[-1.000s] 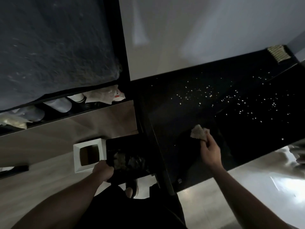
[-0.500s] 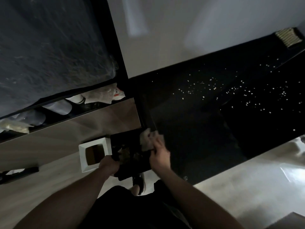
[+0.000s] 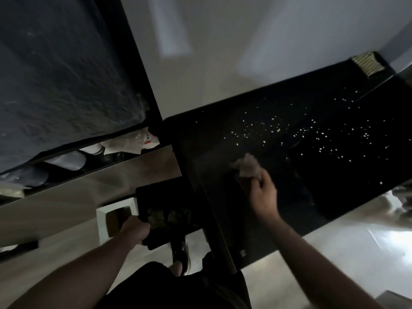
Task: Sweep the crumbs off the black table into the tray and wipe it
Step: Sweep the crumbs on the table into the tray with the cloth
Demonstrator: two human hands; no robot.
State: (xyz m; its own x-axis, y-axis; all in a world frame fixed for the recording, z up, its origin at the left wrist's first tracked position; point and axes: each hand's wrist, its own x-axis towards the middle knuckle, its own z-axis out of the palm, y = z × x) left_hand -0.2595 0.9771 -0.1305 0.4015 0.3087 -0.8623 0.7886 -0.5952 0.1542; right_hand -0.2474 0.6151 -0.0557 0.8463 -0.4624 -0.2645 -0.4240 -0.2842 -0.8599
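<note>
The glossy black table (image 3: 223,224) fills the right half of the view. Several pale crumbs (image 3: 263,133) are scattered over its middle and far right. My right hand (image 3: 263,192) grips a crumpled brownish cloth (image 3: 246,167) and presses it on the table just short of the crumbs. My left hand (image 3: 134,230) holds the near left edge of a black tray (image 3: 160,192), kept against the table's left edge below its top. A pile of swept bits (image 3: 169,217) lies in the tray.
A white square bin (image 3: 102,221) stands on the floor left of the tray. A dark textured slab (image 3: 55,74) and a shelf with white items (image 3: 131,143) lie at upper left. A striped pad (image 3: 366,63) sits at the table's far corner. My foot (image 3: 179,255) is under the tray.
My right hand has carried the cloth from the tray's edge back out to the right onto the table, near the crumbs. My left hand still holds the tray at the table's edge.
</note>
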